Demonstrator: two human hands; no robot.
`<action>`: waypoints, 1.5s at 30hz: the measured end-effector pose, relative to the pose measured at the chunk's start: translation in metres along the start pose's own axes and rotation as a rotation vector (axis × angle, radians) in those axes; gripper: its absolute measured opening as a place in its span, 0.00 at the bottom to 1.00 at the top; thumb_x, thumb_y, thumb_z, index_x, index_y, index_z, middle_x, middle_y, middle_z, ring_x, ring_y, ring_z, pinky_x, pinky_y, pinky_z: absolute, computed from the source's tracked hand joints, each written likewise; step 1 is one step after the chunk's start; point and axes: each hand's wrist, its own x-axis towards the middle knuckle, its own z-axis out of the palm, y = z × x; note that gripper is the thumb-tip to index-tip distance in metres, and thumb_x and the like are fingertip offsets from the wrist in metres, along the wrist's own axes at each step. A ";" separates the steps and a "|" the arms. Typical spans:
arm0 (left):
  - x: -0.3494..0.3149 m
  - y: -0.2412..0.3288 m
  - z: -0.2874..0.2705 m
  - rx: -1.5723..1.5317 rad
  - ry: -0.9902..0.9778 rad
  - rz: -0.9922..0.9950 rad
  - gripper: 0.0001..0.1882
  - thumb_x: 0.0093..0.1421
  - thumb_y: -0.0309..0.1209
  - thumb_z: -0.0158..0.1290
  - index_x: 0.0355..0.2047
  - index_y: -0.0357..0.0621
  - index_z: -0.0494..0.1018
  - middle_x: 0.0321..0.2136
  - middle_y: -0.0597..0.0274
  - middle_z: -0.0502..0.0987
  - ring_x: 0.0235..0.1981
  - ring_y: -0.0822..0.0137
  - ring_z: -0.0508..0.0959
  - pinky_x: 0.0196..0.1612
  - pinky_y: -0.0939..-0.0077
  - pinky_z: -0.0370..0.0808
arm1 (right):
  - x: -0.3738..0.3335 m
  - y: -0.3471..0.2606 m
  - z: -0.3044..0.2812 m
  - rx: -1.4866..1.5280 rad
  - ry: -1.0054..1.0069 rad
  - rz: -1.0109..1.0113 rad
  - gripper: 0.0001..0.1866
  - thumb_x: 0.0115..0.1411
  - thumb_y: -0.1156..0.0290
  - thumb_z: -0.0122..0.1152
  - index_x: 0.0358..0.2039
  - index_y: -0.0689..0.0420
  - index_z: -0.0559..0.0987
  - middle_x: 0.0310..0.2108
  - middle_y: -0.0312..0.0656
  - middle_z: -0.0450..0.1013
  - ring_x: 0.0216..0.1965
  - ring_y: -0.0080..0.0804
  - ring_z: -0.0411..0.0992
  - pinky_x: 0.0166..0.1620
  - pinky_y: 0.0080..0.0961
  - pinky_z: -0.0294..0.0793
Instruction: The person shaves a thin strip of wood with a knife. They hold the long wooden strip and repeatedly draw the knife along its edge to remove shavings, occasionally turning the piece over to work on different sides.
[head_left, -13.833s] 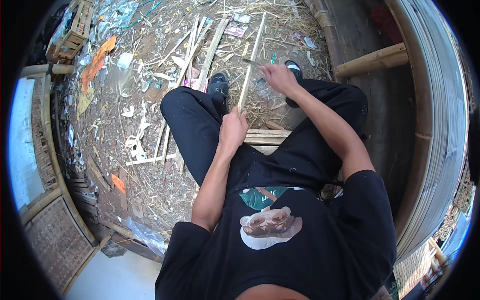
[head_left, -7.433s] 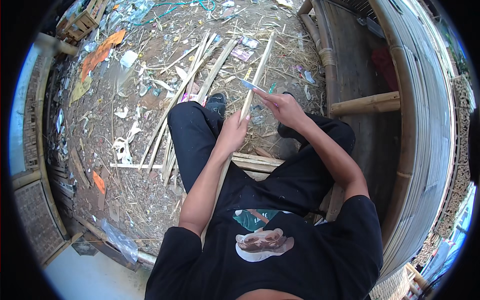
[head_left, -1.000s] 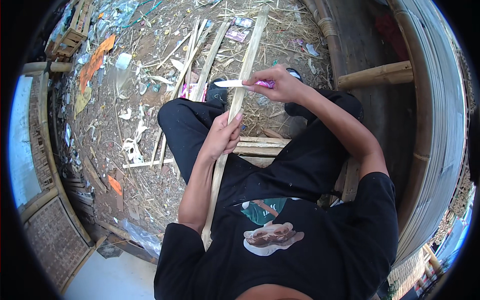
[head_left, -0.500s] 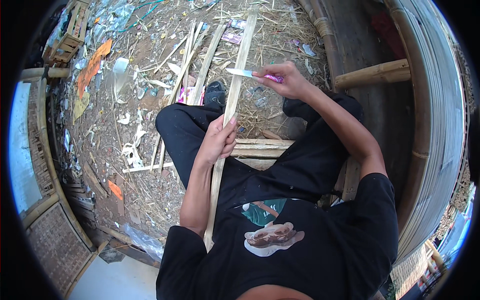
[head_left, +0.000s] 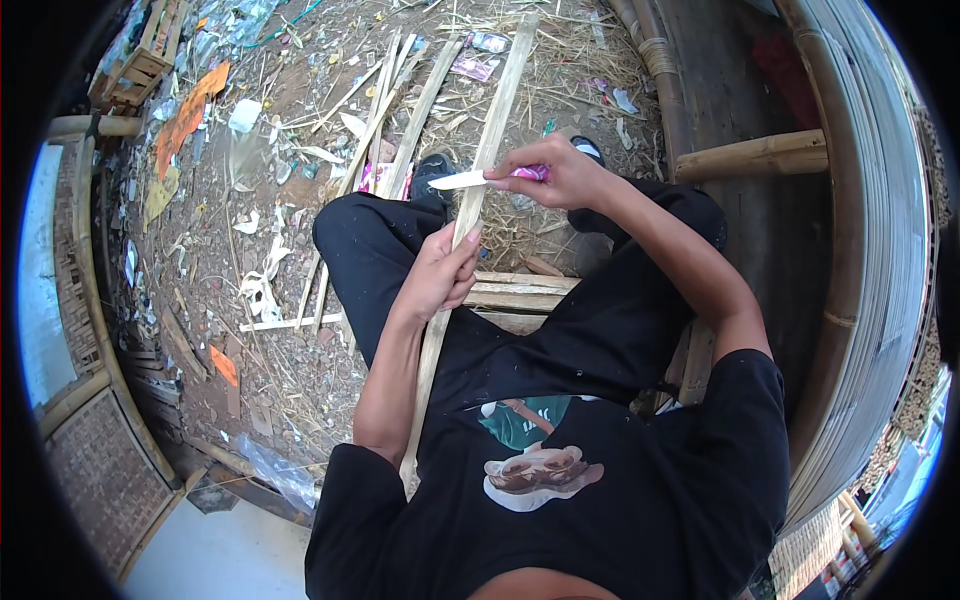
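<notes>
Knife [head_left: 459,181], gripped by the right hand [head_left: 560,176], has moved nearer the left hand [head_left: 436,278], whose fingers [head_left: 464,268] clasp the wooden strip [head_left: 503,103]; keep strokes shallow, stopping short.

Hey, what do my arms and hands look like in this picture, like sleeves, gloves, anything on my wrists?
Your left hand and right hand are ungloved. Loose, plain black short sleeves leave the forearms bare. No watch or bracelet shows; rings are too small to judge.
</notes>
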 end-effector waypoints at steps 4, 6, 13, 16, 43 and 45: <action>-0.002 0.001 -0.003 -0.030 -0.004 -0.014 0.12 0.70 0.39 0.43 0.32 0.47 0.61 0.12 0.75 0.54 0.07 0.84 0.51 0.08 0.86 0.48 | -0.010 0.013 -0.021 -0.149 0.065 0.064 0.08 0.55 0.74 0.64 0.37 0.57 0.83 0.25 0.43 0.79 0.20 0.30 0.73 0.25 0.25 0.68; -0.003 0.000 -0.002 -0.039 -0.018 -0.017 0.12 0.70 0.39 0.43 0.31 0.47 0.61 0.12 0.75 0.54 0.07 0.84 0.51 0.08 0.86 0.48 | -0.012 0.010 -0.013 -0.104 0.074 0.070 0.08 0.55 0.74 0.64 0.37 0.57 0.83 0.25 0.43 0.79 0.20 0.30 0.74 0.25 0.25 0.68; -0.001 -0.005 -0.001 0.059 -0.022 -0.020 0.13 0.69 0.40 0.44 0.32 0.47 0.61 0.12 0.75 0.54 0.07 0.84 0.51 0.08 0.85 0.47 | -0.006 0.004 -0.005 -0.060 -0.004 0.047 0.09 0.55 0.71 0.65 0.38 0.55 0.83 0.24 0.46 0.78 0.18 0.31 0.74 0.24 0.26 0.69; -0.004 -0.002 -0.003 0.026 -0.017 -0.048 0.13 0.69 0.41 0.44 0.32 0.47 0.61 0.13 0.75 0.54 0.07 0.84 0.51 0.08 0.85 0.47 | -0.011 0.015 -0.022 -0.126 0.059 0.127 0.08 0.56 0.71 0.64 0.36 0.56 0.83 0.28 0.43 0.80 0.21 0.29 0.76 0.26 0.23 0.71; -0.004 -0.015 -0.001 0.017 -0.050 -0.129 0.13 0.70 0.40 0.44 0.31 0.48 0.60 0.13 0.75 0.55 0.07 0.83 0.52 0.07 0.86 0.48 | -0.012 -0.002 -0.001 -0.092 0.049 0.136 0.09 0.56 0.73 0.65 0.38 0.58 0.84 0.25 0.43 0.79 0.23 0.23 0.75 0.28 0.17 0.70; -0.004 -0.016 -0.003 0.017 -0.049 -0.103 0.13 0.69 0.40 0.44 0.31 0.48 0.60 0.13 0.75 0.54 0.06 0.83 0.52 0.07 0.85 0.49 | -0.013 0.013 -0.010 -0.040 0.053 0.107 0.09 0.56 0.72 0.65 0.38 0.59 0.83 0.25 0.43 0.79 0.21 0.21 0.72 0.27 0.19 0.69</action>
